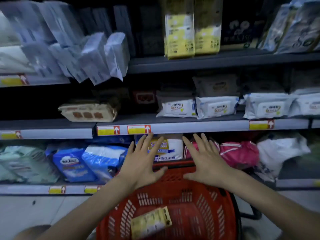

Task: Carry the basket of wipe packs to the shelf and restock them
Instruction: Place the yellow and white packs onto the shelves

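Fingers [147, 148] of the left hand [142, 163] and right hand [206, 163] spread wide, holding nothing, over the red basket's [174, 177] far rim.

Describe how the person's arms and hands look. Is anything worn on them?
The left arm and the right arm are bare as far as the picture shows, with no sleeves in view. The left hand and the right hand wear no gloves. No ring, watch or bracelet shows, though the picture is dim.
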`<action>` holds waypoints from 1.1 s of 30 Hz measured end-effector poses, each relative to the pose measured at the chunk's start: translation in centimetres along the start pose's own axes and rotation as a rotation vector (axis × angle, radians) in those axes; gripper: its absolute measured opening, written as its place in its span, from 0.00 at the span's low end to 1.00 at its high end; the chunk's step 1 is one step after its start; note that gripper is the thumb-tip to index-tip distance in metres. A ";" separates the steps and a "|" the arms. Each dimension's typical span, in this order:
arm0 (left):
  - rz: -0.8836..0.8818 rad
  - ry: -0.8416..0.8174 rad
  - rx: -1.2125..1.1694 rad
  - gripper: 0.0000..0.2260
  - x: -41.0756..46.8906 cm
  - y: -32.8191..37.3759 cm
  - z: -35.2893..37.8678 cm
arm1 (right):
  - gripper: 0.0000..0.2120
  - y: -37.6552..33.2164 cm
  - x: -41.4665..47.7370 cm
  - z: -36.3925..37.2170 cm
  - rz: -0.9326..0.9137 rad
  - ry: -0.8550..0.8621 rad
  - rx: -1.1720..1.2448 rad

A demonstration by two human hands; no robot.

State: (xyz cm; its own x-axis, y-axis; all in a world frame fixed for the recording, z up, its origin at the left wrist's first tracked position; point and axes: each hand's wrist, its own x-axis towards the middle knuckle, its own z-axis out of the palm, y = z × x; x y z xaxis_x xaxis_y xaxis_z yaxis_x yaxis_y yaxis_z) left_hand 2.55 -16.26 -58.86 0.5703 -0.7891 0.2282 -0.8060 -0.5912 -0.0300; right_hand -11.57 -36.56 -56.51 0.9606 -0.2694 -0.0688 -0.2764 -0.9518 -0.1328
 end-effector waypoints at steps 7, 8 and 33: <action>0.014 -0.242 0.024 0.42 -4.7 -0.8 9.0 | 0.58 0.5 -0.7 8.7 -0.053 -0.220 -0.068; 0.023 -0.280 0.023 0.42 -5.2 -0.9 10.4 | 0.58 0.7 -0.8 9.8 -0.068 -0.259 -0.085; -0.126 -0.930 0.148 0.48 -7.7 0.2 35.7 | 0.21 3.8 -1.8 19.4 -0.266 -0.685 -0.364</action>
State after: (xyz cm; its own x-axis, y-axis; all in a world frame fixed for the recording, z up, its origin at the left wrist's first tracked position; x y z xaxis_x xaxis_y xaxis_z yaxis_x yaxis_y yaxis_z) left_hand 3.67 -16.22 -95.34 0.6006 -0.4969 -0.6264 -0.7382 -0.6456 -0.1957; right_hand -14.96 -36.87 -76.10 0.7291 0.0088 -0.6844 0.0978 -0.9910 0.0914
